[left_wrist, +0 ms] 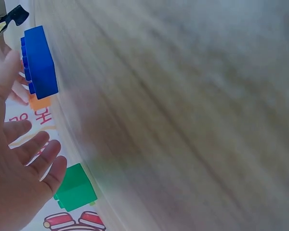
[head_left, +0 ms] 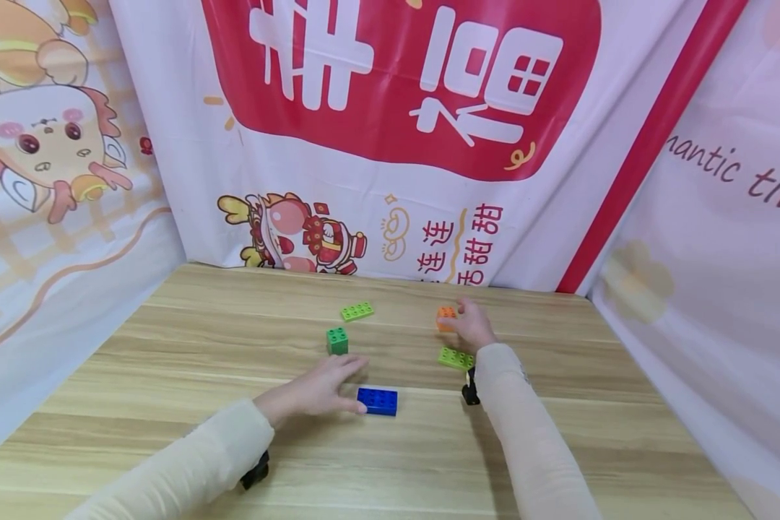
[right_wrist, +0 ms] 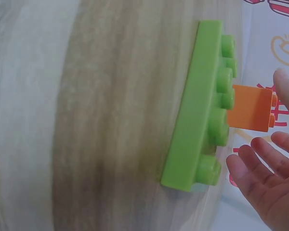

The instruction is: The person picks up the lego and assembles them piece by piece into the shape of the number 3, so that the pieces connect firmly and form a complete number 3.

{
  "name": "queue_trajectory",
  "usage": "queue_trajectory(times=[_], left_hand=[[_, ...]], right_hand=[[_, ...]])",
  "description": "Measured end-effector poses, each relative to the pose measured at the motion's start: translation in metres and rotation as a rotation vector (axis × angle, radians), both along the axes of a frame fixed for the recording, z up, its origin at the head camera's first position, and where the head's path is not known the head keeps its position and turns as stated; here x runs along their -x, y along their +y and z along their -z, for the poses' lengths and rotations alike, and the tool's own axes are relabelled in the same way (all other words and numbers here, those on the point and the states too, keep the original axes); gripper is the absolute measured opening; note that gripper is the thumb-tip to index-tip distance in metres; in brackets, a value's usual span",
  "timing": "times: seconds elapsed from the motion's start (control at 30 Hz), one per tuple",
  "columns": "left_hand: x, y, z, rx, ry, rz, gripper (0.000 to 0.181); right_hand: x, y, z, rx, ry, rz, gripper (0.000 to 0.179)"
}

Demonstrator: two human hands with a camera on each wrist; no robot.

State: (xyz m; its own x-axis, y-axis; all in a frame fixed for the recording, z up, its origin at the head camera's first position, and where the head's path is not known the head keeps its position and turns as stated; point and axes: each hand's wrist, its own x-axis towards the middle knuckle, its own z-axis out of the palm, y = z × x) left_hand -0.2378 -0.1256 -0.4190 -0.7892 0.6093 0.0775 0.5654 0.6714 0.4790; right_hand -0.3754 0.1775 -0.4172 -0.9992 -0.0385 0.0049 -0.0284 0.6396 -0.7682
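Note:
My left hand point(head_left: 318, 386) hovers over the table with fingers spread, its thumb beside the left end of a blue toy brick point(head_left: 378, 402). Just beyond those fingertips stands a tall green brick point(head_left: 337, 341). In the left wrist view the palm point(left_wrist: 19, 178) shows nothing held. At the back right, my right hand point(head_left: 474, 325) reaches around an orange brick point(head_left: 446, 318), thumb on one side and fingers on the other. The right wrist view shows the right hand point(right_wrist: 274, 178) with a gap to the orange brick point(right_wrist: 251, 108). A light green brick point(head_left: 456, 358) lies under the right wrist.
Another flat light green brick point(head_left: 357, 311) lies near the back of the wooden table point(head_left: 201, 347). A printed curtain point(head_left: 377, 144) hangs along the back edge, with more cloth at both sides. Black wrist-camera mounts point(head_left: 471, 388) sit below the sleeves.

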Motion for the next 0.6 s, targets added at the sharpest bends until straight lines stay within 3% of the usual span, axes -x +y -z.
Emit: queue_trajectory(times=[0.3, 0.6], left_hand=[[0.0006, 0.0007, 0.0022, -0.022, -0.005, 0.03, 0.057], [0.0012, 0.0029, 0.003, -0.025, 0.008, 0.005, 0.037]], right_hand=[[-0.0003, -0.0019, 0.0014, -0.052, 0.011, 0.007, 0.065], [0.0007, -0.0034, 0.0029, -0.031, 0.017, 0.05, 0.04]])
